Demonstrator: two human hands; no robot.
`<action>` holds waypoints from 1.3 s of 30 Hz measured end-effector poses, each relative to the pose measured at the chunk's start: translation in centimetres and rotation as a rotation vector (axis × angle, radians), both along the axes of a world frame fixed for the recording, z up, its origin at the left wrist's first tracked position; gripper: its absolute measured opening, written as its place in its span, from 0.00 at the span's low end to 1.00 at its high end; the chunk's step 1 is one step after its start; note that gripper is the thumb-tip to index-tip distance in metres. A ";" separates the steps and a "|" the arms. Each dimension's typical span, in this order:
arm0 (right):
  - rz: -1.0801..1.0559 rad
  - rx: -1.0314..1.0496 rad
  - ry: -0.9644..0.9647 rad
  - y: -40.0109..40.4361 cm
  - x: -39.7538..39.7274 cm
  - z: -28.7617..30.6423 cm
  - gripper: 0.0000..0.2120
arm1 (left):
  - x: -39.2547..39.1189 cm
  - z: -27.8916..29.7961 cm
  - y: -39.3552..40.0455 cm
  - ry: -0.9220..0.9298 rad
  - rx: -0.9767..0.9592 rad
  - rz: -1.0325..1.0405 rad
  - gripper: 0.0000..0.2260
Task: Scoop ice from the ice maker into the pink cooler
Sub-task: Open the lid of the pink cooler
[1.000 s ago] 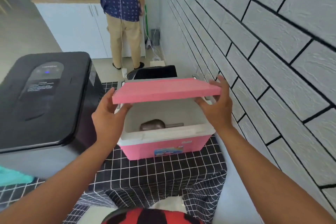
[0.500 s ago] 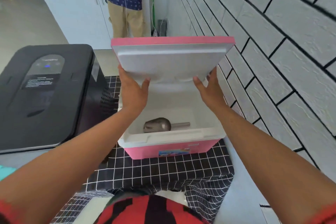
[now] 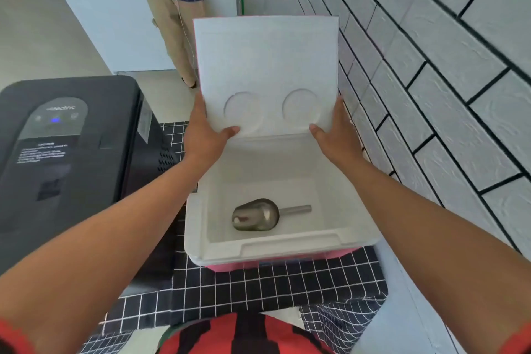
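Both hands are on the cooler's white foam-lined lid [image 3: 265, 72], which stands upright: the left hand [image 3: 202, 135] grasps its left edge, the right hand [image 3: 334, 135] its right. Below, the pink cooler with white lining [image 3: 275, 253] sits open on the black grid-patterned cloth [image 3: 273, 287]. A metal scoop [image 3: 255, 214] lies on its floor, long axis left-right, handle pointing right toward the brick wall [image 3: 431, 80]. The black ice maker [image 3: 71, 152] stands just left, lid down.
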State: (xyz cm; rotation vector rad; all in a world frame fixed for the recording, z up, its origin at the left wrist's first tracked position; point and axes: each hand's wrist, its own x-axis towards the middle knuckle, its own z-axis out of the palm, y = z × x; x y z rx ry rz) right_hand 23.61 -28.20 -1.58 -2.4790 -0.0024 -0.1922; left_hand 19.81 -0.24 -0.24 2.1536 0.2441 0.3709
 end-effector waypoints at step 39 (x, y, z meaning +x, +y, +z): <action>0.495 0.169 -0.070 20.0 -18.9 4.7 0.22 | -21.9 7.7 15.3 -0.176 0.581 -0.150 0.14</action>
